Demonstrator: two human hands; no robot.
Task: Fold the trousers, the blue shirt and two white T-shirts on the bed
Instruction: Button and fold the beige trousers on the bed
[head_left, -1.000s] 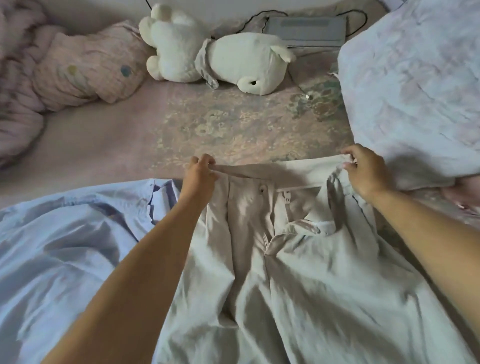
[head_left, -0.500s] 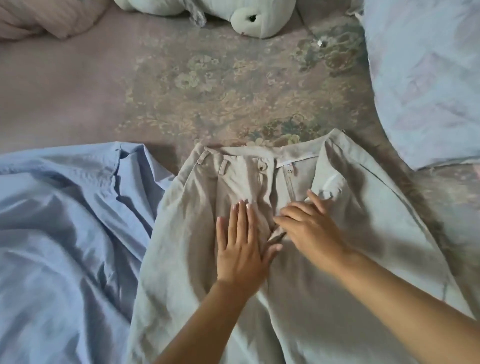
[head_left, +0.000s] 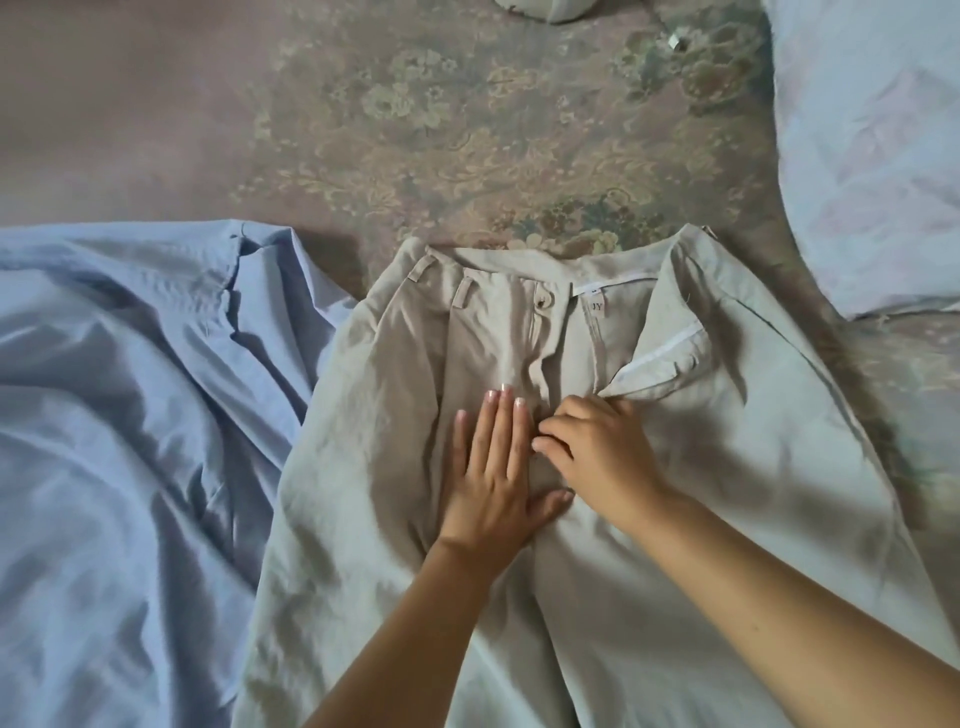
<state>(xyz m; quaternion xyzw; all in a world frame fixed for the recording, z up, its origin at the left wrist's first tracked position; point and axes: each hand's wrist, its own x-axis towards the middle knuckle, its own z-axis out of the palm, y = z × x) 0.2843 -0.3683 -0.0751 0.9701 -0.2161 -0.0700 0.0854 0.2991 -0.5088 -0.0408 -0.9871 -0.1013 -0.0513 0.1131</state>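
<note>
Beige trousers (head_left: 727, 467) lie spread on the bed, waistband away from me, fly open with the right flap turned back. My left hand (head_left: 491, 467) presses flat on the left front, fingers straight, just below the button. Beside it, my right hand (head_left: 597, 457) rests on the fly area with its fingers curled into the fabric; whether they pinch cloth is unclear. The blue shirt (head_left: 130, 441) lies crumpled to the left, its edge under the trousers. No white T-shirts are in view.
The bed (head_left: 156, 130) has a pinkish floral cover beyond the waistband. A pale patterned quilt or pillow (head_left: 872, 156) sits at the upper right. A plush toy's edge (head_left: 550, 8) shows at the top, and a small metal object (head_left: 675, 40) lies nearby.
Both hands let go of the waistband corners and came down onto the trousers' front. Since half a second ago my right fingers have curled in at the fly. The view tilted down.
</note>
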